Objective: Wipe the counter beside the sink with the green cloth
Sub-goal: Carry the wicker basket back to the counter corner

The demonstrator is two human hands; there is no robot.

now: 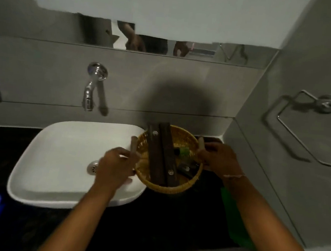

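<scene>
No legible txt or labels anywhere.

A sink is set on the worktop, under a tap mounted on the back wall. A basket is found just right of the sink, near the worktop's back right corner, overlapping the sink's right rim. Two planks are laid across it. A cloth is spread along the right edge, in front of the basket.
</scene>
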